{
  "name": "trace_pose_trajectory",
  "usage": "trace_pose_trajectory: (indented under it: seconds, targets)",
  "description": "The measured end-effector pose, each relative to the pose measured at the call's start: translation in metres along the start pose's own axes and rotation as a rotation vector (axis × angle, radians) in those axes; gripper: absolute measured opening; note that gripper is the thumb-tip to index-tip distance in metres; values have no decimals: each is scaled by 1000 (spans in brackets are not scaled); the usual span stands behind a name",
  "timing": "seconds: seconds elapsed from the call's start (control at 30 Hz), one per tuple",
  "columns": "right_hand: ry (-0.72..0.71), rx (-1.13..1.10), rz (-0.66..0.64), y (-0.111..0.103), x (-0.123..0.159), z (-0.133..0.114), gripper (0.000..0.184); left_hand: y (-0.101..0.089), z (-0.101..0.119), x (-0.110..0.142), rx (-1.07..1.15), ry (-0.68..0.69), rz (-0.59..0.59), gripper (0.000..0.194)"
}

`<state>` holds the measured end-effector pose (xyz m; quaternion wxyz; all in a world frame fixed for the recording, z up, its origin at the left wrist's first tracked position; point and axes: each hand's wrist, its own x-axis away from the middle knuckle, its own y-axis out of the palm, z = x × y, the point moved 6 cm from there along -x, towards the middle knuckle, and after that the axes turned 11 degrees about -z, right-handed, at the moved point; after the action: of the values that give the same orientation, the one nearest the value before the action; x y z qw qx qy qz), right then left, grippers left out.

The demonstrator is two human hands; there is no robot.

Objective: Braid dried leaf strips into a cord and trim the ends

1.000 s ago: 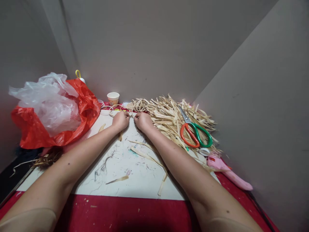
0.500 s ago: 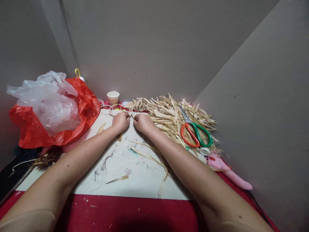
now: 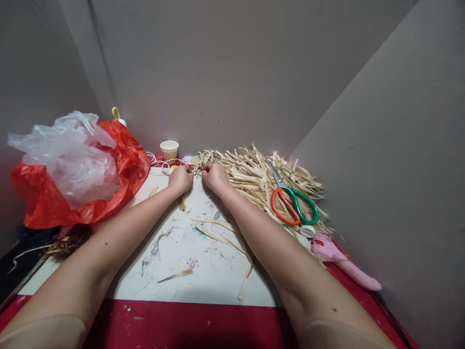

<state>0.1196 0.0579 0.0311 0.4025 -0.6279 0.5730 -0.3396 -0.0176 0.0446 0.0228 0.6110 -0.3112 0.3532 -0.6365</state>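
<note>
My left hand [image 3: 180, 180] is closed in a pinch on a thin straw cord [image 3: 197, 171] near the back of the white board. Facing it a short way to the right, my right hand [image 3: 215, 176] pinches the same cord, whose short stretch spans the gap between the fingers. Part of the cord is hidden by the hands. Behind them lies a coiled straw braid [image 3: 206, 157]. Just right of my right hand spreads a heap of dried straw strips [image 3: 247, 169]. A narrow strip [image 3: 182, 202] lies below my left hand.
Scissors [image 3: 290, 198] with orange and green handles rest on the straw. A paper cup [image 3: 169, 149] stands at the back beside white rings [image 3: 156, 162]. A red plastic bag [image 3: 127, 160] is at left, a pink tool [image 3: 345, 261] at right. Loose strips [image 3: 218, 235] lie on the white board [image 3: 203, 278].
My hands have drawn slightly apart, and my right hand has turned and risen a little. The view has shifted slightly.
</note>
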Motion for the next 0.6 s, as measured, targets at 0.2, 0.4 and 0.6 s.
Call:
trace_pose_trajectory:
  seconds: [0.2,0.4,0.6]
  targets:
    - [-178,-206,164,-12,18,-10,22,-12,4,7,212,107,79,20]
    - [-230,-291,-81,-18,41,-8,25,-33,11,26,381,195,-416,7]
    - [-50,-409,-120,-3,20,14,19,-56,3,39,-223,36,-460,4]
